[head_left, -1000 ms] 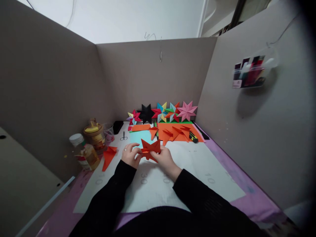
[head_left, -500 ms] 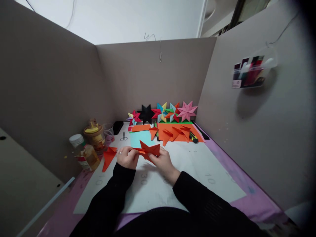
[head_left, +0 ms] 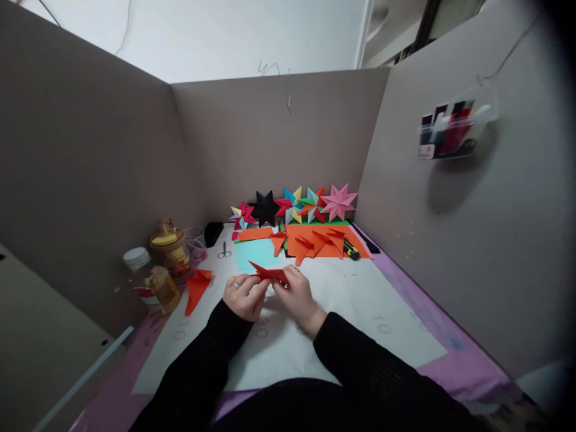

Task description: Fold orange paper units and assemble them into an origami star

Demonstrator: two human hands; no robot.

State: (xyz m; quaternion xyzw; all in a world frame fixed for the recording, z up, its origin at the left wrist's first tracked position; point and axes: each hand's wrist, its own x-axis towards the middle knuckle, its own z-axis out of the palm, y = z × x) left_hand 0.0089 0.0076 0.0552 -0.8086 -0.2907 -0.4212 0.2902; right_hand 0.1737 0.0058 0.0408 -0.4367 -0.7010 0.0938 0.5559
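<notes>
A folded orange-red paper piece (head_left: pixel 270 273) with pointed tips is held above the white sheet (head_left: pixel 360 312). My left hand (head_left: pixel 245 295) grips its left and lower edge, fingers closed on it. On its right side, my right hand (head_left: pixel 297 294) pinches the paper between thumb and fingers. The piece is seen nearly edge-on, and its underside is hidden. Left of my left hand lies another folded orange-red piece (head_left: pixel 198 289). More folded orange-red pieces (head_left: pixel 320 241) rest on orange paper beyond my hands.
Paper stars, including a black one (head_left: pixel 265 208) and a pink one (head_left: pixel 339 202), stand along the back panel. Scissors (head_left: pixel 224 251), light-blue paper (head_left: pixel 252 255) and a yellow-black cutter (head_left: pixel 351 249) lie behind my hands. A glue bottle (head_left: pixel 157 288) and a pot (head_left: pixel 171 246) stand left.
My left hand has moved right, closer to my right hand. The held paper has tilted from showing its star-like face to nearly edge-on. The view has shifted slightly.
</notes>
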